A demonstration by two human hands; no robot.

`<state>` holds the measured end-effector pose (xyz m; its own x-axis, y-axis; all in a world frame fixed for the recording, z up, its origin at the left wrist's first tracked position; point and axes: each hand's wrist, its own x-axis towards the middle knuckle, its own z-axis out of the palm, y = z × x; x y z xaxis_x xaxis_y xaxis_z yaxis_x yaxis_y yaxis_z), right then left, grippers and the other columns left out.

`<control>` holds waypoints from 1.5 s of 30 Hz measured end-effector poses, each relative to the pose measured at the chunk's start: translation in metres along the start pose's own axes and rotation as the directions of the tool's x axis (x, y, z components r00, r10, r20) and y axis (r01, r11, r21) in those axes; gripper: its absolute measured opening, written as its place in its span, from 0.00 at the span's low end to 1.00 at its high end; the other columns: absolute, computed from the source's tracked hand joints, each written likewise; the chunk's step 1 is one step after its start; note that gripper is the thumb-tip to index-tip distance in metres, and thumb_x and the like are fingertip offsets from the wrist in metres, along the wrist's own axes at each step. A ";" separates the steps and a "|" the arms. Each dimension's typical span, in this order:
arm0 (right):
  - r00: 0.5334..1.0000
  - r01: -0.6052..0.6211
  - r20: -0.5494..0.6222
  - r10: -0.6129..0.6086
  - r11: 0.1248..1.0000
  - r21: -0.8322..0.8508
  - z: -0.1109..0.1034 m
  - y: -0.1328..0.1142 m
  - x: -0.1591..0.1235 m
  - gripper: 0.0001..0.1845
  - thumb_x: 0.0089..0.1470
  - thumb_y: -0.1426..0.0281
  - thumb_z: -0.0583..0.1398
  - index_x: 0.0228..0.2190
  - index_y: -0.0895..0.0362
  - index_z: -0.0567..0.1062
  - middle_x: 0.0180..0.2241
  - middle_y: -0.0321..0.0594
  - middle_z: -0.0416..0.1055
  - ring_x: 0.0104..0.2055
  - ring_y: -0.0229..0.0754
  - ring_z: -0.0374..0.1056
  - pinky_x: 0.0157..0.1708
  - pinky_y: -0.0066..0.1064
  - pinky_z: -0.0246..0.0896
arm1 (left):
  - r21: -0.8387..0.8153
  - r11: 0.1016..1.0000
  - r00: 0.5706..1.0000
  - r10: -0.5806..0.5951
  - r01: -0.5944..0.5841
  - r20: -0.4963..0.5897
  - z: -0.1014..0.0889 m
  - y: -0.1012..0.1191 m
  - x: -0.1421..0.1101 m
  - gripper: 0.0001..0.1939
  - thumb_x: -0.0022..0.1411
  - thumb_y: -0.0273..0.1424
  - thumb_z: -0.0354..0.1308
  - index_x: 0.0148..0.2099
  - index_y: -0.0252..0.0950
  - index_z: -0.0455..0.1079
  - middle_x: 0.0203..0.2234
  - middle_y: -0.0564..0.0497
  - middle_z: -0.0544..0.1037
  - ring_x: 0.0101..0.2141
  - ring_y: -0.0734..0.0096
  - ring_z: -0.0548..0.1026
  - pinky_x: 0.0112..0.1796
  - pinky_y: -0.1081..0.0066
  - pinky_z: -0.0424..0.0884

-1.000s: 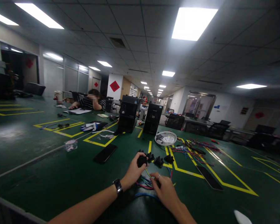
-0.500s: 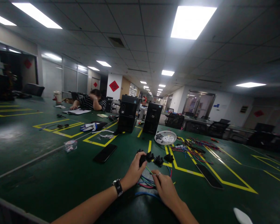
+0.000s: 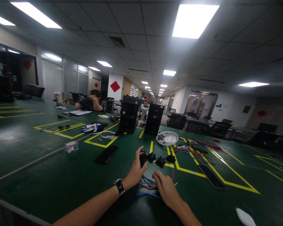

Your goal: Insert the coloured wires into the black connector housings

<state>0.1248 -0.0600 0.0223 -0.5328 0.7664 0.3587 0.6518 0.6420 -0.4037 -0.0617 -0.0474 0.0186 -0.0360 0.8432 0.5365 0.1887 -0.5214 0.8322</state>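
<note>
My left hand (image 3: 136, 169), with a watch on its wrist, has thumb and fingers around a small black part (image 3: 143, 158), partly hidden by the hand. Its index finger is raised along that part. A green wire (image 3: 150, 170) runs from near my left thumb to my right hand (image 3: 165, 185), whose thumb and forefinger pinch it. Whether the wire's far end sits in the black part cannot be made out. Beneath both hands lie loose blue, red and green wires (image 3: 148, 195). Just beyond are several similar black parts (image 3: 160, 161) on the green table.
A black phone (image 3: 106, 154) lies to the left, a dark flat slab (image 3: 211, 177) to the right. Behind stand two black computer towers (image 3: 128, 116), a white basket (image 3: 167, 142) and a wire heap (image 3: 206, 146). A person (image 3: 94, 102) sits across the table.
My left index finger has lifted off and straightened, showing more of the black part. My right hand keeps its pinch on the green wire, nearly in place.
</note>
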 end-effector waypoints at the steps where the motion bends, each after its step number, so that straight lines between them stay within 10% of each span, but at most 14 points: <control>1: 1.000 0.000 0.001 0.000 1.000 0.007 -0.001 -0.001 0.000 0.15 0.66 0.66 0.44 0.38 0.55 0.69 0.32 0.40 0.73 0.36 0.43 0.71 0.35 0.30 0.56 | -0.010 1.000 1.000 -0.015 0.015 0.000 0.000 0.000 0.000 0.35 0.63 0.33 0.52 0.67 0.42 0.39 0.52 0.44 0.66 0.51 0.63 0.66 0.55 0.58 0.57; 18: 0.998 -0.043 -0.052 0.044 0.999 0.022 -0.005 -0.001 0.000 0.16 0.63 0.65 0.48 0.49 0.55 0.68 0.36 0.42 0.74 0.39 0.45 0.71 0.41 0.35 0.61 | -0.267 0.930 0.966 -0.260 0.254 0.013 0.004 0.000 0.004 0.29 0.58 0.33 0.57 0.59 0.41 0.50 0.45 0.45 0.69 0.36 0.69 0.74 0.38 0.66 0.72; 27: 0.998 -0.036 0.060 0.031 0.996 0.085 -0.012 0.005 -0.005 0.37 0.55 0.59 0.59 0.61 0.57 0.54 0.57 0.51 0.60 0.57 0.51 0.58 0.57 0.42 0.50 | -0.535 0.797 0.907 -0.403 0.281 -0.124 -0.004 -0.010 0.015 0.28 0.58 0.35 0.56 0.57 0.43 0.48 0.44 0.46 0.70 0.34 0.69 0.77 0.35 0.66 0.74; 35: 0.986 -0.151 0.092 0.136 0.973 0.175 -0.009 0.007 -0.004 0.55 0.46 0.65 0.65 0.65 0.55 0.38 0.50 0.46 0.66 0.50 0.49 0.64 0.52 0.39 0.54 | -0.625 0.733 0.886 -0.443 0.268 -0.139 -0.008 -0.008 0.018 0.27 0.58 0.34 0.58 0.55 0.44 0.50 0.42 0.47 0.71 0.32 0.71 0.77 0.33 0.68 0.74; 45: 0.975 0.062 0.213 -0.067 0.998 0.030 -0.019 0.001 -0.005 0.28 0.44 0.57 0.68 0.47 0.51 0.72 0.47 0.43 0.67 0.50 0.50 0.62 0.49 0.36 0.55 | -0.682 0.680 0.875 -0.469 0.270 -0.122 -0.011 -0.012 0.020 0.24 0.59 0.32 0.56 0.54 0.43 0.50 0.39 0.48 0.72 0.29 0.72 0.77 0.30 0.69 0.74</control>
<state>0.1386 -0.0635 0.0358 -0.6781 0.7079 0.1979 0.6006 0.6888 -0.4059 -0.0755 -0.0260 0.0207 -0.2396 0.9661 0.0957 -0.5509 -0.2164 0.8060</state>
